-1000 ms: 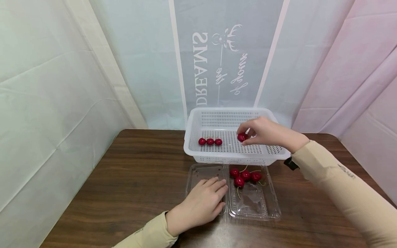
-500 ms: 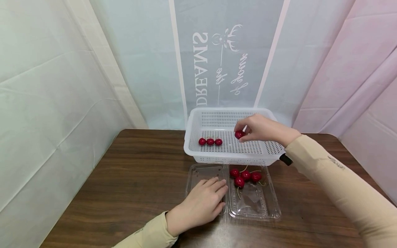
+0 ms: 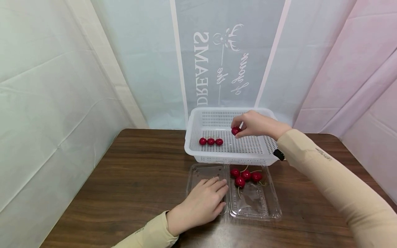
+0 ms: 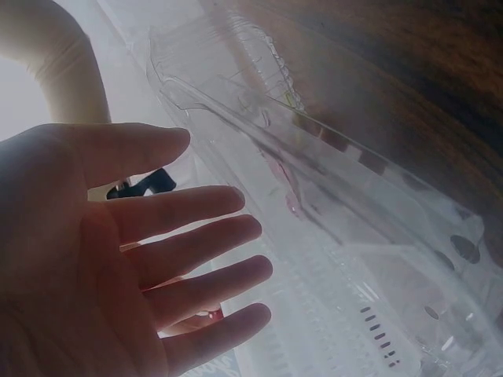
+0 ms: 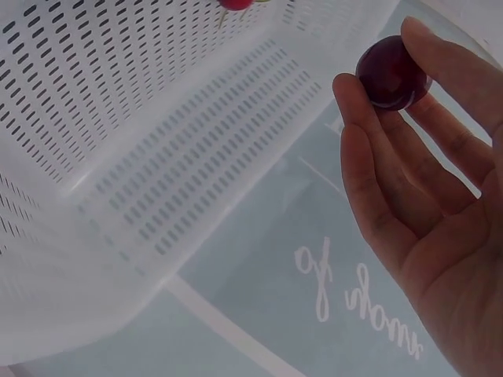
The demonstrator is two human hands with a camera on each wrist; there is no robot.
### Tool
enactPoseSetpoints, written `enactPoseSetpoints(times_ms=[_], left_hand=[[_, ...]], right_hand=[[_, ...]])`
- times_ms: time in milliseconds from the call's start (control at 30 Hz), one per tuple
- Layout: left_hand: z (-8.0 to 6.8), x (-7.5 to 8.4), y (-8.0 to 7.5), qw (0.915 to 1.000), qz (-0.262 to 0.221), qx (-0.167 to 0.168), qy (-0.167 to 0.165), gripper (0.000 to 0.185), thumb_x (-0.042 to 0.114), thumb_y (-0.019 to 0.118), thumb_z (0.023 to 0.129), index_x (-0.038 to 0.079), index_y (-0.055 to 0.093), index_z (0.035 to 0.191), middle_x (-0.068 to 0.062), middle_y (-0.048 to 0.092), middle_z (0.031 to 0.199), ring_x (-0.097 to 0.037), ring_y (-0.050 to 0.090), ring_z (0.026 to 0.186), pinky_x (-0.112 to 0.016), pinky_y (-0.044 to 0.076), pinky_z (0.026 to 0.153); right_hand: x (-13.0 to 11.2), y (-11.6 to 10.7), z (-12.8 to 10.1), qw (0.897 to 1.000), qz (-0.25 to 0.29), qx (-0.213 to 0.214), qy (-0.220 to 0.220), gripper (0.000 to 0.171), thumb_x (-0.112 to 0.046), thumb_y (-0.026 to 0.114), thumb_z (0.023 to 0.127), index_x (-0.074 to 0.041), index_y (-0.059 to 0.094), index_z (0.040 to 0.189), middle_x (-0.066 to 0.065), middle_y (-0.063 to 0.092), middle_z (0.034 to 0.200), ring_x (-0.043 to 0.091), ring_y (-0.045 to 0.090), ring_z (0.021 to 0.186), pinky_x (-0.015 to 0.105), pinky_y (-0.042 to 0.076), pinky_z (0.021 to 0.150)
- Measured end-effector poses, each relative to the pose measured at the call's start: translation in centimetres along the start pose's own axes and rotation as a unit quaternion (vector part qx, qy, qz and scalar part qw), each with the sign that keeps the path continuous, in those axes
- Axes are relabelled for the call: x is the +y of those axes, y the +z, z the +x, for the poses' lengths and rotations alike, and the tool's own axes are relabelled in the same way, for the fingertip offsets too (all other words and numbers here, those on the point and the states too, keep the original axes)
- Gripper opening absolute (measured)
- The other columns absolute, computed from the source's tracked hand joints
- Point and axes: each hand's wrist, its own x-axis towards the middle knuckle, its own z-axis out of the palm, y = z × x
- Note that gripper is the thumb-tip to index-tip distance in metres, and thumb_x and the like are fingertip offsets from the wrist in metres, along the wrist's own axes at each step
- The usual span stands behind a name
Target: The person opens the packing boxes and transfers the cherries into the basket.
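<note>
— While the right hand point(image 3: 255, 124) pinches a cherry point(image 3: 235, 131) inside the white basket point(image 3: 198, 119), where is the left?
— Left hand point(image 3: 201, 203) lies flat, fingers straight, on the clear tray's lid point(image 3: 200, 172), counter beneath.

cherries: dark glossy red, one point(image 3: 235, 131) pinched in the right hand point(image 3: 252, 124)
basket point(image 3: 192, 144): white, walls and floor patterned with rows of small slots
box point(image 3: 263, 206): clear, colourless plastic
counter point(image 3: 130, 172): dark brown wood grain
sleeves: pale beige
backdrop point(image 3: 229, 62): grey panel, white lettering and a deer head
</note>
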Motion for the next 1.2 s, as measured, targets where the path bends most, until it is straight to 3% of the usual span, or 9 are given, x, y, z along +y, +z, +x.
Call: enactPoseSetpoints(times_ms=[300,1200], left_hand=[[0.0,-0.1,-0.1,1.0000,-0.004,-0.002,0.001,0.039,0.035,0.063,0.088,0.012,0.064,0.119,-0.003,0.062,0.126,-0.022,0.057,0.119,-0.034,0.048,0.091],[0.0,-0.4,-0.3,0.9999,-0.003,-0.010,0.001,0.038,0.036,0.062,0.089,0.013,0.064,0.120,-0.003,0.062,0.126,-0.022,0.057,0.119,-0.035,0.047,0.091]], right_hand=[[0.6,0.5,1.0,0.999,-0.013,-0.021,0.031,0.026,-0.019,0.078,0.077,-0.010,0.069,0.099,0.002,0.070,0.089,0.012,0.067,0.077,0.033,0.055,0.073],[1.9,1.9,3.6,0.996,-0.021,-0.055,0.063,0.025,-0.017,0.079,0.074,-0.010,0.067,0.095,0.003,0.070,0.089,0.015,0.065,0.084,0.034,0.053,0.076]])
